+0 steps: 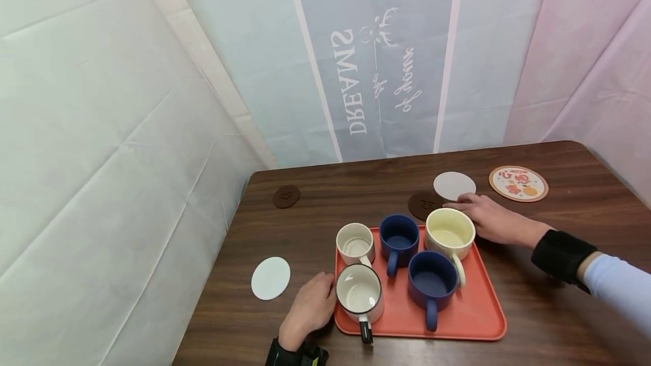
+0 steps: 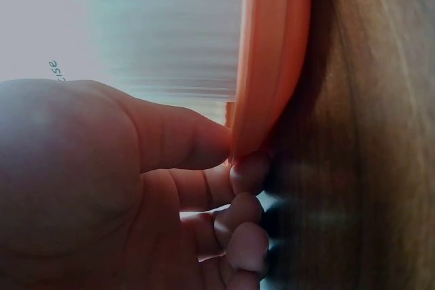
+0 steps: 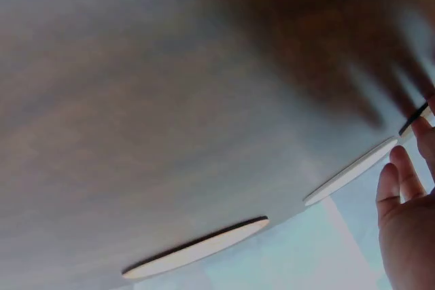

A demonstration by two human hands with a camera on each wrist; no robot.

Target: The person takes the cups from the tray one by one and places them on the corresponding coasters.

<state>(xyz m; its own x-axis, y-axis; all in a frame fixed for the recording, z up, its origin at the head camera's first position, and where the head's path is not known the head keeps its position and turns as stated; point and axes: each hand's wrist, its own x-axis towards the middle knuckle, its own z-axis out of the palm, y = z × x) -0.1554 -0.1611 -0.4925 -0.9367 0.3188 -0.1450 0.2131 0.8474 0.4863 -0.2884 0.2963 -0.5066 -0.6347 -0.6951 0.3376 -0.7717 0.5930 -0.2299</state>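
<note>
At the left edge of an orange tray, my left hand pinches the rim, thumb on the inner side and fingertips outside. Beside that hand stands a white mug with black rim and handle; a smaller white cup is behind it. Two navy mugs and a pale yellow mug also stand on the tray. My right hand reaches past the yellow mug, fingers extended, fingertips right at a dark brown smiley coaster. In the right wrist view only part of that hand shows.
Behind the right hand lie a white round coaster and a printed round coaster. On the left of the wooden table are a small brown coaster and another white disc. Fabric curtains hang behind.
</note>
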